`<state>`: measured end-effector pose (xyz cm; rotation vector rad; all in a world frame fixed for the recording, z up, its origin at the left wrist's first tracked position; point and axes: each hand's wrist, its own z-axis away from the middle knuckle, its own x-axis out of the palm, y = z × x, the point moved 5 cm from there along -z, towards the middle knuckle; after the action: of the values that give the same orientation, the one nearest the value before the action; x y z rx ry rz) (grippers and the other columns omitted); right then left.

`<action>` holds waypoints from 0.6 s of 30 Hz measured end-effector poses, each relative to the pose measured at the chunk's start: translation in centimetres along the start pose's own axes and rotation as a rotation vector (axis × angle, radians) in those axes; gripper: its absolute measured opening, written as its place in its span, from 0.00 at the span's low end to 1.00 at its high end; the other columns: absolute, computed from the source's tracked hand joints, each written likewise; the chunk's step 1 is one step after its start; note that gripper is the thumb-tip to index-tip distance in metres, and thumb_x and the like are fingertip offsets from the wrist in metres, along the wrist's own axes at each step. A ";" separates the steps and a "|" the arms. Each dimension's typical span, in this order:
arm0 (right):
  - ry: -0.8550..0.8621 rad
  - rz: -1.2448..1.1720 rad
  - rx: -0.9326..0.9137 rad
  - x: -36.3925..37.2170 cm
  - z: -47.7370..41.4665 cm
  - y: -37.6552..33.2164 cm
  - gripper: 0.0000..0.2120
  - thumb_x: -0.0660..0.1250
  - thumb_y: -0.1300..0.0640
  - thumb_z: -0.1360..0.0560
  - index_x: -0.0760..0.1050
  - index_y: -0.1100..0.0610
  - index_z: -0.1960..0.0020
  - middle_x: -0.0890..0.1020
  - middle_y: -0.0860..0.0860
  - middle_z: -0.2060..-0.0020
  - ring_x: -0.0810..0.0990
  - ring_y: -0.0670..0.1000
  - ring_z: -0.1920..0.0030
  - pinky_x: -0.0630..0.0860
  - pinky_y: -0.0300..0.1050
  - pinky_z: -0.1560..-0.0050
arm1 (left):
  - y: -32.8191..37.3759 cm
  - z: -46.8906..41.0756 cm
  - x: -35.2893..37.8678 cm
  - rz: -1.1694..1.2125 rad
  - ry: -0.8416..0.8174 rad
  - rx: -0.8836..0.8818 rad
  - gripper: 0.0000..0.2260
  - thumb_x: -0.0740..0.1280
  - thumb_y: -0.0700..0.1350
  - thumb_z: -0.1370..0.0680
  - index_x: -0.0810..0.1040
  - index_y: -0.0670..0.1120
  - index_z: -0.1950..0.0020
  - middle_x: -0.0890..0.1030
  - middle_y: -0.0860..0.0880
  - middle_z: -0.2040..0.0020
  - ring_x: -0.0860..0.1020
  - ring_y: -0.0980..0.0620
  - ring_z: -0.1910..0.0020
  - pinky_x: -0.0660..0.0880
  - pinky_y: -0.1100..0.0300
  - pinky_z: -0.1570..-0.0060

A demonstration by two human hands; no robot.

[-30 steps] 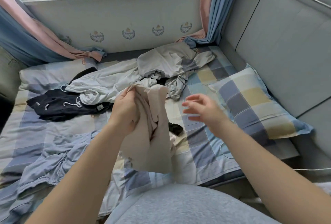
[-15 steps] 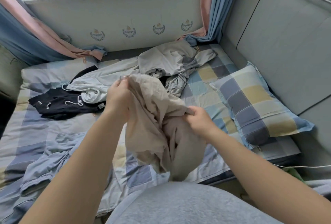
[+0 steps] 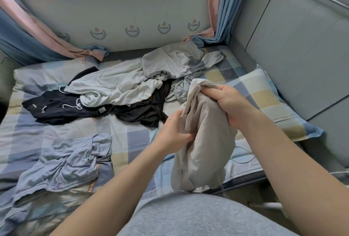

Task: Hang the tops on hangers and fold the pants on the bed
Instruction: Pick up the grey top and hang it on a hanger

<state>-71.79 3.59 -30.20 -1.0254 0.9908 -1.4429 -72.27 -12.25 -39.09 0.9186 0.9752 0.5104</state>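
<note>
Near left on the checked bed [image 3: 132, 141]: crumpled blue garment [image 3: 64, 162], well apart from the other clothes. Farther back, black clothes [image 3: 56, 111] spread out, overlapped by a pale drawstring garment [image 3: 113, 88]. Behind those, toward the window wall, grey garment [image 3: 170, 64] in a heap. Right of centre, left grip [image 3: 173, 134] curled into a fold at the side of the beige garment [image 3: 205, 145], pinching cloth. Beige garment bunched, held up over the bed's near right edge, lower end hanging free. Right grip [image 3: 228, 103] clenched round its upper bunch. Bare forearms reaching in from below. Beyond, checked pillow [image 3: 264, 100] against the grey padded headboard [image 3: 302, 47].
</note>
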 end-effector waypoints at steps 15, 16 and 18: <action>0.374 0.390 0.043 -9.2 -1.8 0.2 0.11 0.76 0.53 0.26 0.78 0.57 0.49 0.82 0.55 0.54 0.78 0.51 0.58 0.73 0.45 0.60 | 1.9 -1.3 -8.6 0.112 0.535 0.192 0.10 0.60 0.44 0.16 0.73 0.44 0.57 0.71 0.57 0.71 0.67 0.58 0.71 0.63 0.61 0.68; 0.398 0.382 0.043 -9.3 -2.2 0.8 0.11 0.76 0.53 0.27 0.77 0.56 0.50 0.82 0.54 0.53 0.78 0.51 0.57 0.72 0.44 0.60 | 2.1 -1.4 -8.9 0.113 0.527 0.196 0.11 0.60 0.45 0.16 0.73 0.45 0.57 0.71 0.59 0.71 0.67 0.59 0.71 0.63 0.63 0.68; 0.455 0.343 0.016 -9.4 -2.8 1.8 0.11 0.76 0.54 0.27 0.76 0.54 0.48 0.81 0.55 0.51 0.78 0.52 0.55 0.72 0.44 0.60 | 2.4 -1.5 -9.6 0.146 0.520 0.190 0.11 0.60 0.45 0.16 0.73 0.49 0.59 0.72 0.63 0.71 0.68 0.62 0.70 0.65 0.66 0.68</action>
<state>-73.28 12.87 -33.46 -0.4846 1.4013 -1.4150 -78.26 -17.33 -32.80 1.0565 1.4506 0.8154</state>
